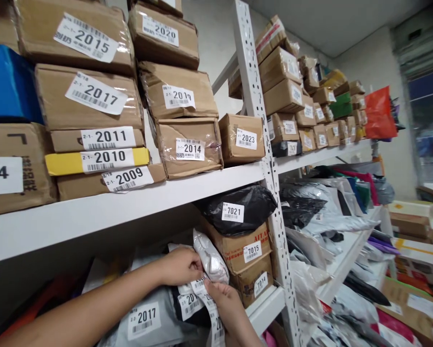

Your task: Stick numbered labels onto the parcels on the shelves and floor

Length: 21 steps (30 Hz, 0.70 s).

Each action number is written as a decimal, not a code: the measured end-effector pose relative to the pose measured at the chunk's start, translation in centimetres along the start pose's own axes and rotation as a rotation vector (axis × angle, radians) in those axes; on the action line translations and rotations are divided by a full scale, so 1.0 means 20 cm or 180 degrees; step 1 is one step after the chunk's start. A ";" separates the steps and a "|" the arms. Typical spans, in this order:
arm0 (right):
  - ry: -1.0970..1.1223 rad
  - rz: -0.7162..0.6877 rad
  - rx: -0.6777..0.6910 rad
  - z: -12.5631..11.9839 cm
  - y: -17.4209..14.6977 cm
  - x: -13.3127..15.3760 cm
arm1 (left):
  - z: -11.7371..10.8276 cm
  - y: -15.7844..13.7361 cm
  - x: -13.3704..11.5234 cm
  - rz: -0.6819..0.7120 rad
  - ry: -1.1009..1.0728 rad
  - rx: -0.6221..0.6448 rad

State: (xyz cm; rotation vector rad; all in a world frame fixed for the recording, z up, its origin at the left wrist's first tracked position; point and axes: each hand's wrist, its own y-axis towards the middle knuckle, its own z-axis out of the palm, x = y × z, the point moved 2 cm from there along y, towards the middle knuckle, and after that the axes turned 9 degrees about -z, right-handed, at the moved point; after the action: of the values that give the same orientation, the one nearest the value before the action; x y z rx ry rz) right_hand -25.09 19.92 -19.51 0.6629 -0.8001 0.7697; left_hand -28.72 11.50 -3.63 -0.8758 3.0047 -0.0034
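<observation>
My left hand reaches onto the lower shelf and pinches the top of a strip of white number labels. My right hand holds the same strip lower down, where it hangs toward the bottom edge. Just behind the hands a grey-white plastic mailer stands on end. A grey mailer marked 2017 lies under my left forearm, with a dark parcel beside it.
Cardboard boxes marked 7015 and a black bag marked 7021 sit right of the hands. The upper white shelf carries numbered boxes. A perforated white upright divides the bays. More bags and boxes fill the right.
</observation>
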 end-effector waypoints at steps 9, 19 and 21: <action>0.0539 0.0711 0.0121 0.02 -0.10 0.20 | 0.05 0.06 -0.03 -0.0406 0.0390 -0.0097; 0.0889 0.0736 0.0115 0.00 -0.11 0.19 | -0.02 0.05 -0.06 -0.0432 0.0078 0.0667; 0.0934 0.0687 0.0160 0.00 -0.12 0.19 | -0.02 0.05 -0.06 -0.0451 0.0009 0.0745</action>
State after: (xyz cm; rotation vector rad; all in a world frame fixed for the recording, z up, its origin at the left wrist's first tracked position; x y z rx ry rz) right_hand -21.43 19.92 -16.86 0.4972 -0.5899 1.0594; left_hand -28.17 12.91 -3.17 -1.0567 2.8582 -0.3496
